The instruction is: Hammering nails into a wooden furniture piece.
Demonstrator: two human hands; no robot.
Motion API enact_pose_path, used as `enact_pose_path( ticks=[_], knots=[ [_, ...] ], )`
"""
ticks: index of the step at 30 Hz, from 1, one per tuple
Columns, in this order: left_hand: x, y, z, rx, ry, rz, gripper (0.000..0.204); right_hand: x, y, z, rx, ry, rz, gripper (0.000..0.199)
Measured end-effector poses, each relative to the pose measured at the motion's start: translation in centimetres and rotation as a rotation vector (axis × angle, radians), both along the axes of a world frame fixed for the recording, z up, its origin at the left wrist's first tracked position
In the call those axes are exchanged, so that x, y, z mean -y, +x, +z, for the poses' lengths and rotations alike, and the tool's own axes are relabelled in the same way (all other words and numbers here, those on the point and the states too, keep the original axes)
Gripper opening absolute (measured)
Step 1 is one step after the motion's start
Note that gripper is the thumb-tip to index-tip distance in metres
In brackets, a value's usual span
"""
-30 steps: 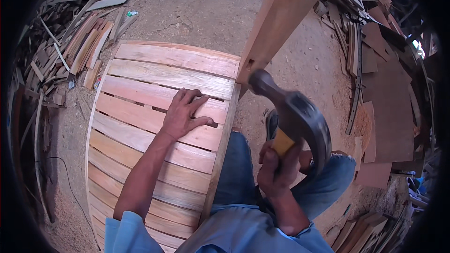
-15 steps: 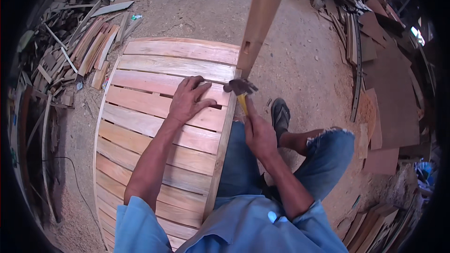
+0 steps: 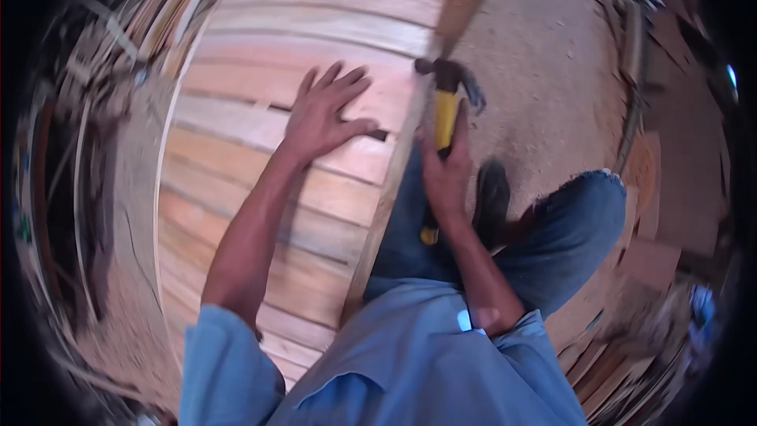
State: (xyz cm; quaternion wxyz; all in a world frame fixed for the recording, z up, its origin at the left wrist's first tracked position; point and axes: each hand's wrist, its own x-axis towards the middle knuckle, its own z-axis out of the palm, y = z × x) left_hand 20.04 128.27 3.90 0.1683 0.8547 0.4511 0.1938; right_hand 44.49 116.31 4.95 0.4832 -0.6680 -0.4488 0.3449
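Note:
A slatted wooden panel (image 3: pixel 315 181) lies in front of me, its light and reddish boards set side by side with narrow gaps. My left hand (image 3: pixel 325 114) rests on the slats with fingers spread, holding nothing. In my right hand (image 3: pixel 448 177) is a claw hammer (image 3: pixel 446 114) with a yellow and black handle. The hammer's dark head is beside the panel's right edge, near the foot of a wooden post (image 3: pixel 469 0) that rises from the far right corner. Blur hides whether the head touches the wood.
Scrap wood strips (image 3: pixel 169 12) are piled at the far left. Brown sheets (image 3: pixel 686 158) lie along the right side, with stacked boards (image 3: pixel 611 379) at the lower right. My bent leg (image 3: pixel 572 229) is right of the panel, over a dusty floor (image 3: pixel 544 95).
The whole view has shifted, and the panel sits higher in it. My left hand's fingers have spread wider. The hammer's handle shows more fully in my right hand.

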Motion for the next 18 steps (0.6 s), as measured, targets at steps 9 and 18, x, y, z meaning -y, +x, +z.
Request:
enact_pose_path(
  ticks=[9, 18],
  knots=[
    [0.9, -1.2, -1.2, 0.030, 0.014, -0.011, 0.088, -4.5, -0.2, -3.9, -0.075, 0.114, 0.140, 0.060],
    [4.7, -2.5, -0.4, -0.083, -0.025, 0.094, 0.089, -6.6, 1.5, -3.1, -0.309, -0.242, 0.328, 0.048]
  ],
)
